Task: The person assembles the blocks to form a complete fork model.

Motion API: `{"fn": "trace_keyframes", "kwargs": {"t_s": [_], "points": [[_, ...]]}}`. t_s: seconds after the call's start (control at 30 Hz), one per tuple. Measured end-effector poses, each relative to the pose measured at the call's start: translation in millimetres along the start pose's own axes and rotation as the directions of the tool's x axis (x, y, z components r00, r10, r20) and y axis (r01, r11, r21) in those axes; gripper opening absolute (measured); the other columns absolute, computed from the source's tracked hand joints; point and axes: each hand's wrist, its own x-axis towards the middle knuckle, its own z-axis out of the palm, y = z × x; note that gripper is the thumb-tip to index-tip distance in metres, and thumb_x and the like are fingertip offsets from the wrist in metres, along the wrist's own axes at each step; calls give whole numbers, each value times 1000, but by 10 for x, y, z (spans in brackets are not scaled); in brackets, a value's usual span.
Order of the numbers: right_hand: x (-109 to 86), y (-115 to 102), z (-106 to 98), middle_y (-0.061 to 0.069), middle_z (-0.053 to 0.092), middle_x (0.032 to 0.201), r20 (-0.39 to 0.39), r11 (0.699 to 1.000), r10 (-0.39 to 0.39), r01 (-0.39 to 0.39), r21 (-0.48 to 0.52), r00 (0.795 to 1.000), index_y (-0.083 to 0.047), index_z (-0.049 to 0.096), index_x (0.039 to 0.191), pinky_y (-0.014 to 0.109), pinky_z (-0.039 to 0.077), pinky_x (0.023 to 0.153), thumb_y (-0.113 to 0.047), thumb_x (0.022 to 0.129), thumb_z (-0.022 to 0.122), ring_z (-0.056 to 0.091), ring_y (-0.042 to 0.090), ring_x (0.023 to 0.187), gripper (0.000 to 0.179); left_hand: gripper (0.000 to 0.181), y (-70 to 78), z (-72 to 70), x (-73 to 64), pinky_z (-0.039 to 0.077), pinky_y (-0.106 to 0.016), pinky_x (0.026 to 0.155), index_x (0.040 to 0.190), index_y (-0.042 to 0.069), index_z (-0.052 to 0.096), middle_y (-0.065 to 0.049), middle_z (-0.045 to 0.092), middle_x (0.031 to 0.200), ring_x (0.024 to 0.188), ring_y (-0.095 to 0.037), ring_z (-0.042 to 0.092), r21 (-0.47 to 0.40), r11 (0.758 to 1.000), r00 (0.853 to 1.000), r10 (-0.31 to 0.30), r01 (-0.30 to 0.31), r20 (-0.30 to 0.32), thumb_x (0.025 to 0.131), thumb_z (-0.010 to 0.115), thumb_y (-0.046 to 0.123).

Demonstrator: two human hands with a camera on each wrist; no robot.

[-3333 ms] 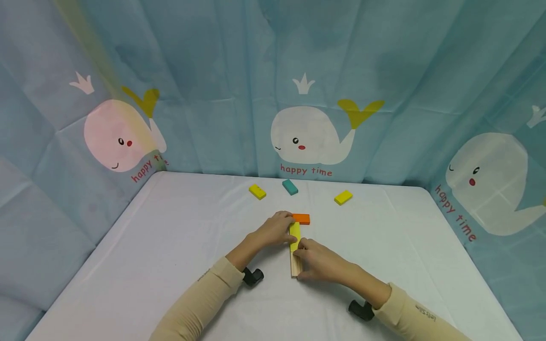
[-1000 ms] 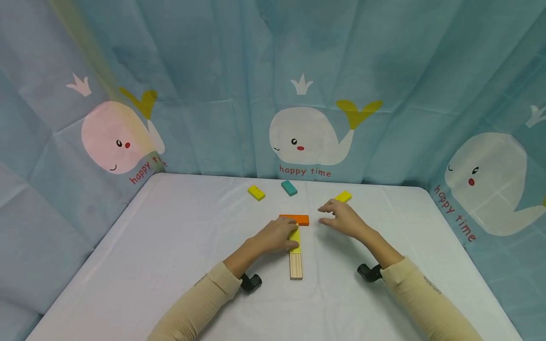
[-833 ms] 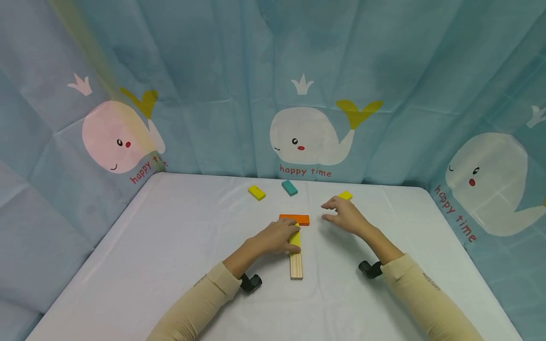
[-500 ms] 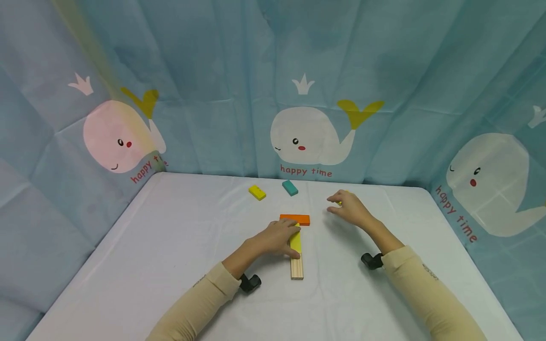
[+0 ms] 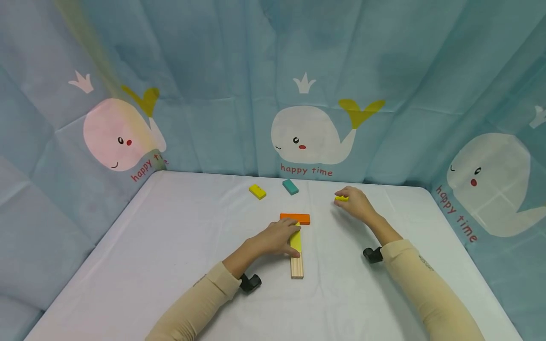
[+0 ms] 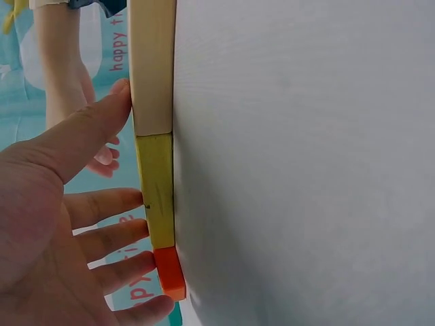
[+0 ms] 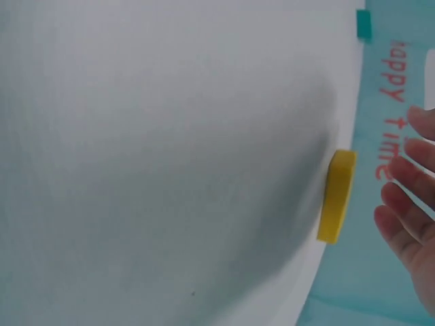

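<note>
My left hand (image 5: pixel 277 237) rests over a line of flat wooden blocks with fingers spread. In the left wrist view its thumb reaches the plain wood block (image 6: pixel 152 68), while the fingertips touch the yellow block (image 6: pixel 158 190) and reach the orange block (image 6: pixel 170 273). The orange block lies crosswise at the far end of the line. My right hand (image 5: pixel 357 203) hovers at a second yellow block (image 5: pixel 341 198), partly hidden by it in the head view. The right wrist view shows a gap between the loosely extended fingers (image 7: pixel 401 193) and that yellow block (image 7: pixel 337 197).
Farther back on the white table (image 5: pixel 170 255) lie a third yellow block (image 5: pixel 258 191) and a teal block (image 5: pixel 290 186). A blue whale-print curtain (image 5: pixel 213 94) stands behind the table and at its sides. Each wrist carries a black camera.
My right hand has left the wood block and moved away to the far right, over the yellow block there. The left hand has stayed on the line, its thumb shifting toward the wood block.
</note>
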Motion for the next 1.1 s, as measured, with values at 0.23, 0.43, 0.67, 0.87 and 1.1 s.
{"fn": "trace_keyframes", "kwargs": {"t_s": [0.23, 0.43, 0.67, 0.87, 1.1], "points": [[39, 110, 9, 23, 61, 117, -23, 999, 35, -35, -6, 999, 5, 65, 120, 52, 47, 95, -19, 90, 68, 57, 38, 109, 39, 78, 9, 9, 11, 35, -44, 115, 143, 13, 49, -5, 40, 153, 143, -22, 34, -18, 1000, 1000, -18, 19, 9, 79, 76, 50], [65, 165, 18, 25, 59, 117, -40, 998, 61, -62, -8, 997, 6, 64, 121, 52, 47, 93, -19, 89, 69, 56, 39, 106, 40, 78, 2, 18, 24, 36, -45, 115, 143, 13, 49, -5, 40, 153, 143, -22, 34, -28, 999, 1000, -17, 17, 6, 79, 76, 50], [107, 237, 21, 25, 57, 118, -34, 997, 76, -76, -10, 997, 8, 64, 121, 50, 47, 91, -21, 89, 68, 55, 37, 104, 43, 78, -3, 25, 25, 36, -44, 115, 142, 13, 49, -5, 41, 153, 143, -21, 34, -34, 999, 1000, -19, 19, 4, 79, 77, 49], [130, 285, 32, 26, 55, 119, -12, 995, 94, -95, -22, 995, 9, 62, 122, 52, 46, 95, -22, 90, 68, 54, 38, 106, 45, 79, -6, 41, 40, 38, -43, 113, 142, 14, 49, -4, 42, 151, 141, -20, 36, -25, 999, 1000, -22, 22, -1, 78, 77, 50], [153, 292, 45, 28, 52, 123, 2, 993, 111, -111, -40, 994, 9, 61, 124, 54, 44, 100, -24, 89, 68, 51, 40, 111, 48, 78, 0, 37, 34, 38, -42, 113, 142, 14, 50, -4, 42, 151, 140, -20, 36, -34, 999, 1000, -27, 27, -3, 78, 78, 49]]}}
